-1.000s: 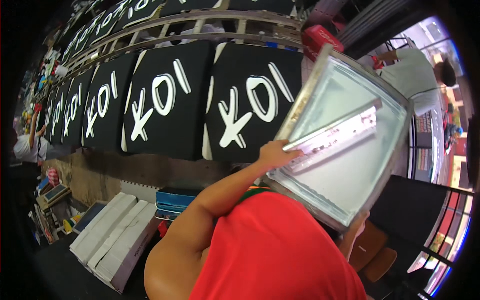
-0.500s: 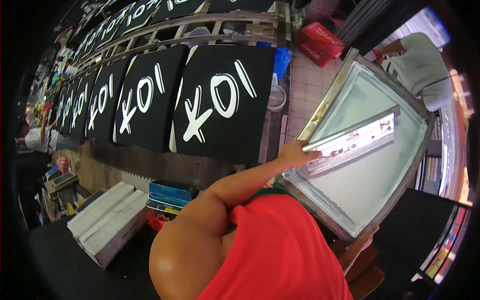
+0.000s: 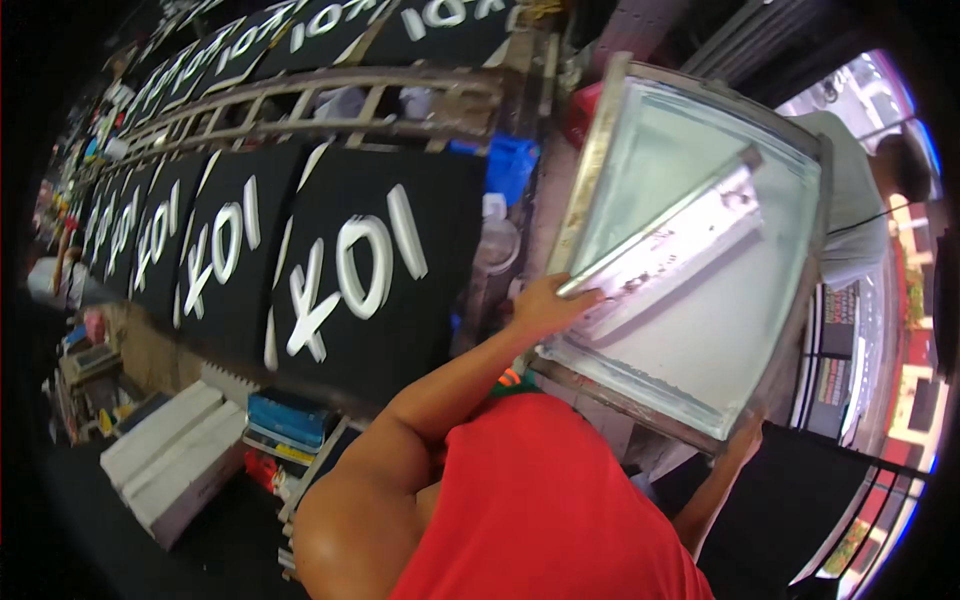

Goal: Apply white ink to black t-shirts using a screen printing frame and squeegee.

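A wooden screen-printing frame [image 3: 572, 215] is held tilted out to my right, its pale mesh smeared with white around the edges. Across the mesh lies a long, shiny metal squeegee [image 3: 672, 240] spotted with dark marks. My left hand [image 3: 548, 303] is closed around the squeegee's near end, beside the frame's left side. At the frame's near right corner, my right hand [image 3: 742, 440] grips the wood; its fingers are partly hidden beneath.
Black panels [image 3: 440, 310] with white painted letters lie in a row at left, beside a ladder-like wooden rack [image 3: 330, 115]. Blue container [image 3: 512, 168] stands behind. White boxes [image 3: 170, 450] sit lower left. A person in grey [image 3: 850, 240] is close beyond the frame.
The view has turned, and the panels sit further left and lower. The frame with the squeegee has moved forward and now covers most of the red crate. My right hand shows more clearly.
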A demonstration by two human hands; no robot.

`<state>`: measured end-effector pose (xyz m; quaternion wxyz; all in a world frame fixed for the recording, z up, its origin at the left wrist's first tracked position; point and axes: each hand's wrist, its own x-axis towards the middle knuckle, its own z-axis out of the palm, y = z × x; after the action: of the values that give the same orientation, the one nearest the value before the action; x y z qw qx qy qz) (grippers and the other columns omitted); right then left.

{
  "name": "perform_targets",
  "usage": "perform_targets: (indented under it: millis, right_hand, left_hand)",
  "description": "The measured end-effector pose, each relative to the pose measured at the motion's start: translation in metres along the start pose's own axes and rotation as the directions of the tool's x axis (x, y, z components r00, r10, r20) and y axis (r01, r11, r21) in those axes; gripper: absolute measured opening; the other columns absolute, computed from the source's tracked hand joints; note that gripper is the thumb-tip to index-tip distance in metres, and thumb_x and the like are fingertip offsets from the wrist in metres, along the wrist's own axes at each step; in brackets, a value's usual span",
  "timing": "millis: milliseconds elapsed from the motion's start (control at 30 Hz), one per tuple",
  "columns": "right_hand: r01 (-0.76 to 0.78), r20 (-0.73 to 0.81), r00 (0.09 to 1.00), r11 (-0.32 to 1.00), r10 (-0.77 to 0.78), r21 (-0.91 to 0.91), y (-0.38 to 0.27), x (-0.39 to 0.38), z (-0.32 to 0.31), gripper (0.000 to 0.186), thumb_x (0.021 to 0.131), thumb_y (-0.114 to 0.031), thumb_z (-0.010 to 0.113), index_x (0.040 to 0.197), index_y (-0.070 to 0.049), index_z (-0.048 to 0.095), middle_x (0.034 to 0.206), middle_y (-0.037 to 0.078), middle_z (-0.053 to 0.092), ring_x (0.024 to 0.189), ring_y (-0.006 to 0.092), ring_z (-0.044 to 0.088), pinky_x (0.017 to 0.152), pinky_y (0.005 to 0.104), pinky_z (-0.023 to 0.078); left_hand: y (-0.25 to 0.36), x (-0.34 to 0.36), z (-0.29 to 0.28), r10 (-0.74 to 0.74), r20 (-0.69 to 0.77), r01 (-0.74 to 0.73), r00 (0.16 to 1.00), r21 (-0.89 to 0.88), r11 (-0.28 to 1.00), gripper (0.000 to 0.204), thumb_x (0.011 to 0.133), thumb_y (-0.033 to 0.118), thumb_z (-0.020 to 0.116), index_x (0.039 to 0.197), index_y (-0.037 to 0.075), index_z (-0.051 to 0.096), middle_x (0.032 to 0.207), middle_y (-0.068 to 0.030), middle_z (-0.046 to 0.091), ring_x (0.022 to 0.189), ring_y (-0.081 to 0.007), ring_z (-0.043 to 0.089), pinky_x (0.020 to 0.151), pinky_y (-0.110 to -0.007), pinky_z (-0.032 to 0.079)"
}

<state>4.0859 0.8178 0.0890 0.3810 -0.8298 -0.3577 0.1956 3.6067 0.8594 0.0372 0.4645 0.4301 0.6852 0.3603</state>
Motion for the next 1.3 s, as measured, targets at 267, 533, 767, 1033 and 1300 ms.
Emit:
perform_targets:
  millis: [267,533,767,1033,1300]
  right_hand:
    - [0.055,0.111,0.993,0.996,-0.047,-0.073,-0.172,0.114,0.137,0.073,0.101,-0.062,0.048,0.105,0.007,0.071,0.095,0.028,0.072,0.09,0.0373,0.069,0.08,0.0485,0.05]
    - [0.72,0.315,0.683,0.68,-0.659,-0.138,-0.289,0.319,0.307,0.05,0.109,-0.041,0.039,0.116,0.004,0.06,0.086,0.032,0.064,0.086,0.0526,0.063,0.068,0.0574,0.049]
    - [0.659,0.526,0.538,0.718,-0.659,0.225,-0.584,0.441,0.47,0.078,0.1,-0.063,0.037,0.121,0.006,0.067,0.119,0.035,0.065,0.119,0.0504,0.059,0.102,0.0512,0.045]
    - [0.706,0.739,0.121,0.581,-0.663,0.405,-0.789,0.398,0.634,0.079,0.1,-0.064,0.037,0.118,0.005,0.07,0.121,0.032,0.067,0.12,0.0453,0.063,0.105,0.0517,0.047]
    - [0.646,0.899,0.053,0.702,-0.435,0.301,-0.785,0.364,0.771,0.075,0.097,-0.067,0.042,0.11,0.002,0.072,0.114,0.034,0.066,0.112,0.0504,0.062,0.097,0.054,0.049]
  left_hand:
    - [0.065,0.175,-0.034,-0.023,-0.225,-0.02,0.974,-0.189,0.982,0.049,0.084,0.044,0.082,0.104,0.0,0.077,0.08,-0.0026,0.071,0.072,-0.0108,0.061,0.067,-0.032,0.052]
    - [0.162,0.31,-0.052,0.019,-0.583,-0.114,0.812,-0.127,0.985,0.052,0.088,0.04,0.08,0.112,-0.005,0.074,0.103,-0.0136,0.075,0.093,-0.0182,0.066,0.085,-0.035,0.053]
    - [0.266,0.402,-0.096,-0.119,-0.799,0.021,0.589,-0.132,0.991,0.064,0.089,0.051,0.076,0.118,-0.006,0.071,0.107,-0.0169,0.073,0.096,-0.0239,0.065,0.089,-0.038,0.05]
    - [0.335,0.417,-0.133,-0.26,-0.937,-0.315,0.232,-0.325,0.892,0.074,0.085,0.049,0.082,0.127,-0.009,0.063,0.106,-0.0118,0.069,0.09,-0.0203,0.067,0.075,-0.035,0.054]
    - [0.3,0.444,-0.158,-0.464,-0.885,0.0,0.036,-0.465,0.885,0.068,0.086,0.055,0.077,0.124,-0.001,0.068,0.101,-0.0072,0.071,0.077,-0.0118,0.064,0.063,-0.027,0.048]
